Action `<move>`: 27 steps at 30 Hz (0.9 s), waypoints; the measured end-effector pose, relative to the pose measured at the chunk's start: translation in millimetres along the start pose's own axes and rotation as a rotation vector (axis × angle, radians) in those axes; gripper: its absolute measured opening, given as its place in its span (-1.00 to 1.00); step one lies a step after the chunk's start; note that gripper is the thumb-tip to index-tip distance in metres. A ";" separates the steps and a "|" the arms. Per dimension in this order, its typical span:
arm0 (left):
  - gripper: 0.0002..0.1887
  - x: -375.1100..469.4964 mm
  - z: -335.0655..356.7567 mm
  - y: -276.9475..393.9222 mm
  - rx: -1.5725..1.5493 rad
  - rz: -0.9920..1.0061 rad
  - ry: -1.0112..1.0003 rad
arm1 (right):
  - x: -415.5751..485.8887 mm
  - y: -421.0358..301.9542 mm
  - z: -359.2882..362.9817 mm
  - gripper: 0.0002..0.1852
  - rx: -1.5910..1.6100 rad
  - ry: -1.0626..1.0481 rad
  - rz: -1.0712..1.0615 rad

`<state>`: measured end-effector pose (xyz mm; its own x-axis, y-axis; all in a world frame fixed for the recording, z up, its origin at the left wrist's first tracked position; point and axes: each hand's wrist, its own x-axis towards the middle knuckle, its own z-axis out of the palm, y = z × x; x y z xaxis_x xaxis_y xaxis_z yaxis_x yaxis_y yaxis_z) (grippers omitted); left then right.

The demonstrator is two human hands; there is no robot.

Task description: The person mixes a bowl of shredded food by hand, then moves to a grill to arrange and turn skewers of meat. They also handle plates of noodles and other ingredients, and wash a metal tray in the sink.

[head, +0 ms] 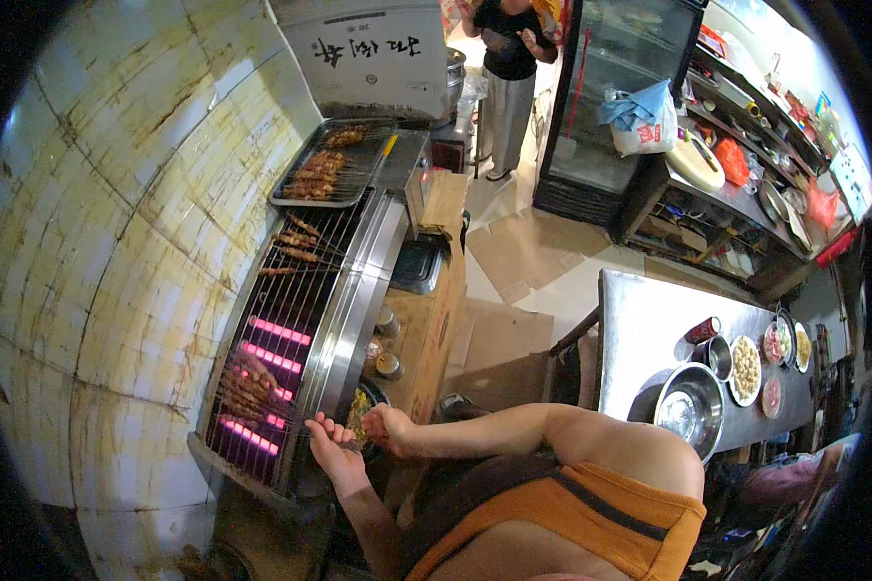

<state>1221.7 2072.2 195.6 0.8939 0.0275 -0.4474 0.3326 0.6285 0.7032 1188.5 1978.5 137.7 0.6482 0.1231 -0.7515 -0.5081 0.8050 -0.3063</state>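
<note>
My left hand [336, 452] grips a bundle of thin skewers by their handle ends at the near end of the grill [291, 476]. The meat skewers [247, 388] lie bunched over the grill's rods, above pink-glowing heating elements [254, 436]. Close to it, my right hand [386, 428] is curled beside the skewers' ends, over the rim of a dark bowl [367, 396] of chopped yellow-green food. Whether its fingers hold anything is hidden. Several more meat skewers [298, 240] rest farther along the grill.
Past the grill, a metal tray [363, 171] holds cooked skewers. Seasoning jars [389, 365] stand on the cardboard-covered ledge [425, 348]. On the right, a steel table [639, 312] carries a steel basin [690, 407], a can and plates of food. A person [510, 72] stands near the glass-door fridge [596, 94].
</note>
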 end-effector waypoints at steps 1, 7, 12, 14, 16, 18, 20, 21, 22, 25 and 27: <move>-0.64 -2.6 -2.8 3.7 0.069 0.012 -0.024 | 3.2 1.9 -0.4 -0.67 0.019 -0.004 0.004; -0.61 -16.3 10.2 -0.9 0.128 0.190 -0.051 | -28.4 -10.6 46.9 -0.52 0.055 -0.196 0.051; -0.65 -23.2 24.4 -8.1 0.249 0.412 -0.229 | -17.7 -21.9 60.9 -0.51 0.040 -0.291 -0.072; -0.61 -18.2 17.6 -8.3 0.292 0.453 -0.195 | -34.9 -26.4 75.2 -0.58 0.101 -0.241 -0.089; -0.61 -19.3 18.8 -12.6 0.238 0.465 -0.185 | -27.0 -25.8 66.9 -0.55 0.080 -0.291 -0.095; -0.63 -15.3 15.6 -12.1 0.115 0.452 -0.359 | -33.0 -33.2 62.0 -0.54 0.106 -0.303 -0.088; -0.65 -12.7 22.6 -15.4 0.181 0.480 -0.344 | -4.8 -26.3 54.1 -0.56 0.227 -0.316 -0.053; -0.65 -14.4 28.6 -14.6 0.210 0.494 -0.333 | -6.8 -28.8 53.5 -0.57 0.274 -0.351 -0.043; -0.66 -13.8 21.1 -9.6 0.332 0.440 -0.383 | -15.8 -31.5 55.9 -0.56 0.256 -0.349 -0.031; -0.66 -19.0 26.4 -11.1 0.414 0.527 -0.355 | -31.3 -34.8 59.6 -0.52 0.199 -0.341 -0.023; -0.63 -6.8 8.8 -14.4 0.408 0.310 -0.251 | -29.8 -30.6 58.9 -0.50 0.155 -0.333 -0.041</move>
<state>1213.4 2056.1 193.4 0.9956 -0.0542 -0.0758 0.0877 0.2683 0.9593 1218.1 1984.4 203.8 0.8283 0.2510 -0.5010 -0.4026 0.8884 -0.2206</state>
